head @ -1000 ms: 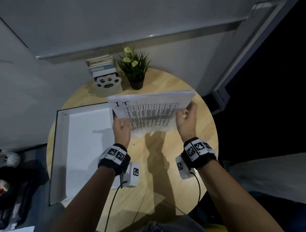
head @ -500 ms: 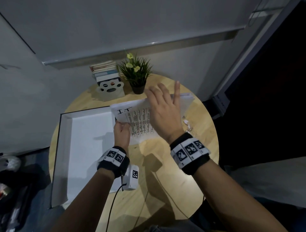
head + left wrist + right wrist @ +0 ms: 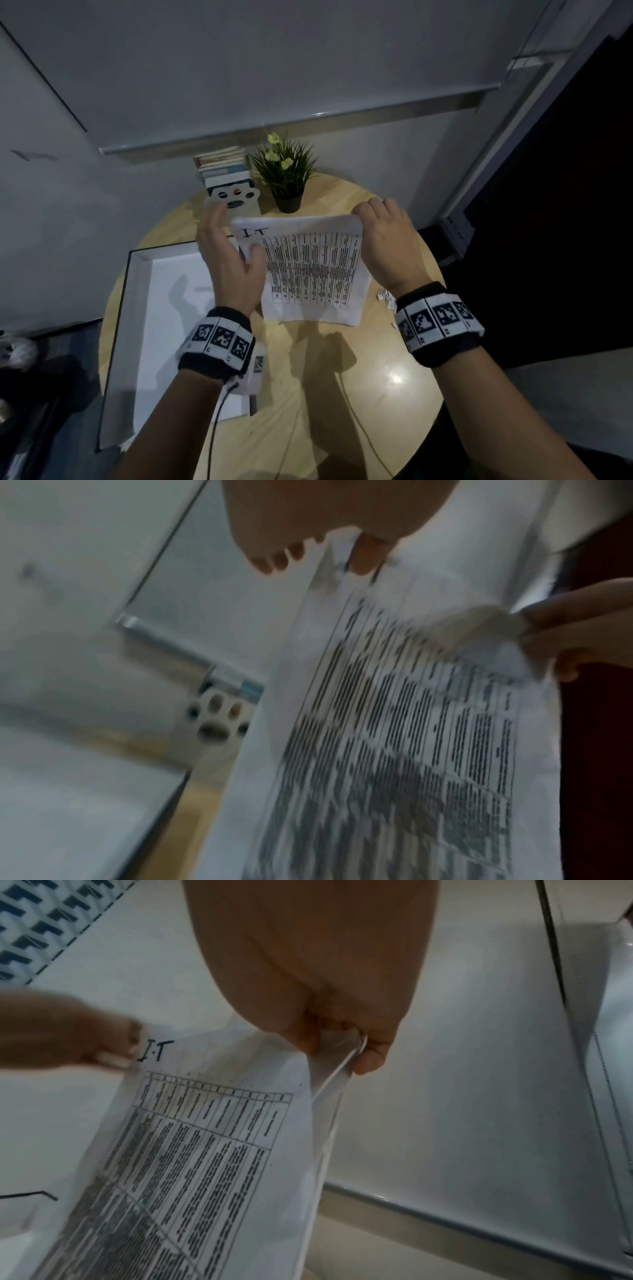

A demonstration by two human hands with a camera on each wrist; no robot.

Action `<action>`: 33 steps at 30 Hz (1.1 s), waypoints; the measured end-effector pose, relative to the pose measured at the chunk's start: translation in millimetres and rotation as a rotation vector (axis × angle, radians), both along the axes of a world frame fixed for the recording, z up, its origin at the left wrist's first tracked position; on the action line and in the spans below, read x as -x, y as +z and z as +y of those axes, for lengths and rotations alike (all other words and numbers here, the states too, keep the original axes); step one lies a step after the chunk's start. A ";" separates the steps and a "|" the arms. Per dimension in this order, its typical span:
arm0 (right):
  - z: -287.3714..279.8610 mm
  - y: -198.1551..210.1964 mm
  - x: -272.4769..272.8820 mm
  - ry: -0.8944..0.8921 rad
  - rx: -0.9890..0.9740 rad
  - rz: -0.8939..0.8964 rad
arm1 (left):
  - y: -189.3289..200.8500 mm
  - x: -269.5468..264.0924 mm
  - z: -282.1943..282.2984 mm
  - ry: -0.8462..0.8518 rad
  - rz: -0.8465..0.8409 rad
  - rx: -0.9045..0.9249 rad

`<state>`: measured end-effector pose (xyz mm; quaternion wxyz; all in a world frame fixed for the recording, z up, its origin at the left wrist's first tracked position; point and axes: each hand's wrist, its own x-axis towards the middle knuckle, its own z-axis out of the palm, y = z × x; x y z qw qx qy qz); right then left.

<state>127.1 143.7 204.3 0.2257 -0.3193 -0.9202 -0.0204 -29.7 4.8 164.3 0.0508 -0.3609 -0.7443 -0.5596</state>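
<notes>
A stack of printed papers (image 3: 315, 270) with a table and a handwritten "I.T" hangs upright over the round wooden table (image 3: 342, 394). My right hand (image 3: 359, 216) pinches its top right corner; the right wrist view shows several sheet edges between thumb and fingers (image 3: 371, 1058). My left hand (image 3: 236, 236) is at the left edge, thumb on the printed face and straight fingers (image 3: 215, 216) behind. In the blurred left wrist view the papers' (image 3: 394, 750) edge runs between that hand's thumb and fingers (image 3: 274, 559).
A shallow white box (image 3: 137, 274) lies open on the table's left half. At the back stand a potted plant (image 3: 284, 171) and books (image 3: 224, 168) in a paw-print bookend (image 3: 236, 198). Small paper scraps (image 3: 385, 298) lie at the right. A wall rises close behind.
My right hand left the lower right edge, swung over the papers and now pinches the top right corner. My left hand moved up from the bottom left to the left edge.
</notes>
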 end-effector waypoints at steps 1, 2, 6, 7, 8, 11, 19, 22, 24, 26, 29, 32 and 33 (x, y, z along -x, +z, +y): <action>-0.4 1.1 0.7 0.007 0.011 0.005 | 16.9 -3.6 1.7 -0.053 0.202 0.020; -1.0 2.0 1.4 0.012 0.023 0.009 | 27.0 -6.8 5.8 -0.123 0.385 0.076; -3.3 5.9 3.3 0.029 0.030 0.011 | 38.0 -14.9 25.0 -0.215 0.801 0.452; -3.6 7.3 4.3 0.036 0.033 0.005 | 37.8 -13.9 26.9 -0.188 0.814 0.513; -4.1 8.2 4.9 0.042 0.035 0.002 | 38.2 -11.8 26.5 -0.168 0.814 0.550; -4.2 10.5 2.3 0.041 0.034 0.003 | 40.9 -1.5 18.2 -0.178 0.856 0.577; -6.3 15.2 -5.8 0.046 0.079 0.011 | 47.2 23.0 -3.9 -0.233 0.875 0.700; -2.7 24.2 -6.3 0.059 0.116 0.027 | 58.0 21.5 0.7 -0.219 0.893 0.696; 2.1 30.2 -6.6 0.058 0.132 -0.001 | 64.3 21.1 1.8 -0.211 0.919 0.670; 5.2 34.2 -6.4 0.052 0.119 -0.010 | 68.7 21.6 2.4 -0.221 0.911 0.645; 3.6 31.3 -5.6 0.040 0.110 -0.009 | 62.0 21.8 2.6 -0.232 0.886 0.673; 0.3 18.2 -6.1 0.045 0.143 -0.022 | 49.5 20.3 1.1 -0.254 0.861 0.712; -0.3 16.3 -6.5 0.046 0.147 -0.011 | 48.3 20.6 0.8 -0.252 0.859 0.709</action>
